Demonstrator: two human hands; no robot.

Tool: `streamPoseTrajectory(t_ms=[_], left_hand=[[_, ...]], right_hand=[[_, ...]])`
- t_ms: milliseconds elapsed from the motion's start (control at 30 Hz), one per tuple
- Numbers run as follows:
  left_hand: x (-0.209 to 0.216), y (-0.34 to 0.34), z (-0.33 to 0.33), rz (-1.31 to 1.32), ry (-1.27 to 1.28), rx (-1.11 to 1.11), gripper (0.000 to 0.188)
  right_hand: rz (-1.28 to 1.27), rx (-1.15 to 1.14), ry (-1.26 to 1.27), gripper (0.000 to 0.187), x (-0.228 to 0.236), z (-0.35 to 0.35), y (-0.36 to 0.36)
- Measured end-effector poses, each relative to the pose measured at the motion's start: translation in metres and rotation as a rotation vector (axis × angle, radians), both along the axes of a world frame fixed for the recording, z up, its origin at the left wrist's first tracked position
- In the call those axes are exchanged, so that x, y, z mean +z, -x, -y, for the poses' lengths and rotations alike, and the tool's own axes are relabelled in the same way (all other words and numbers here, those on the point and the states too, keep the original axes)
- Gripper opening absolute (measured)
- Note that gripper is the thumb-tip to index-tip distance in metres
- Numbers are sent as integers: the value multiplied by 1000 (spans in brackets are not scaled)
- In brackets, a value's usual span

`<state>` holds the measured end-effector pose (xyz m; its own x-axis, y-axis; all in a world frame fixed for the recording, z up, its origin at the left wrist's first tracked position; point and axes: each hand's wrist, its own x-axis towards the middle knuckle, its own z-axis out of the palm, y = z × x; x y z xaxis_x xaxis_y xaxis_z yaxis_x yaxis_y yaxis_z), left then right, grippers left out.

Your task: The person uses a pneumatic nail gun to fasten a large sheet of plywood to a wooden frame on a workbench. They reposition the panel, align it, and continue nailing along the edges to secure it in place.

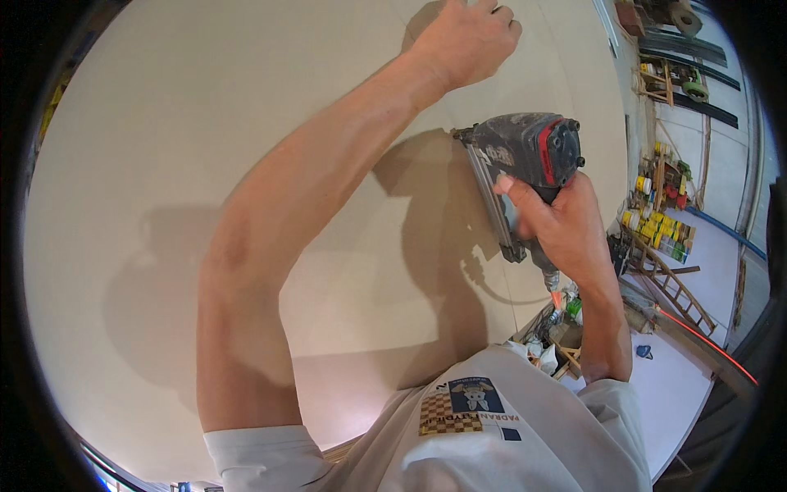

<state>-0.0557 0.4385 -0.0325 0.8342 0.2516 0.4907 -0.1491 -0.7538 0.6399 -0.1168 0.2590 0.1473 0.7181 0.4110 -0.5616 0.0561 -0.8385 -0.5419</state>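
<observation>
My right hand (pixel 560 221) is wrapped around the grip of a black and red air nailer (pixel 537 156), thumb along its side. The nailer's nose points left, toward a broad beige board (pixel 361 287); whether it touches the board I cannot tell. A metal fitting (pixel 551 280) joins the base of the grip to an orange air hose (pixel 557 302). Farther up, my left hand (pixel 475 41) is at the board with its fingers curled. The top edge of the view cuts off some of them, and anything held there is hidden. Shadows of my arms and the nailer fall across the board.
Beyond the board on the right lie yellow containers (pixel 656 230), a wooden ladder (pixel 672 283) and tools along a wall. A bright red-orange hose (pixel 709 343) runs at the lower right. Bags and clutter (pixel 545 348) sit near my right elbow.
</observation>
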Motion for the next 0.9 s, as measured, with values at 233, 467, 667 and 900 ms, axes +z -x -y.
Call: streamPoseTrajectory(t_ms=[233,467,667,900], left_hand=[[24,-11,-8,54,-419,109,17],[26,-8,3,-219,-11,90,22],[37,13,26,-304,-176,107,33],[53,100,104,-554,-435,218,86]], right_hand=[[-32,50,64,27,10,18,-15],[-150,-234,-63,22,3,179,41],[-161,-181,89,25,-2,265,78],[-428,-205,-88,21,18,254,24]])
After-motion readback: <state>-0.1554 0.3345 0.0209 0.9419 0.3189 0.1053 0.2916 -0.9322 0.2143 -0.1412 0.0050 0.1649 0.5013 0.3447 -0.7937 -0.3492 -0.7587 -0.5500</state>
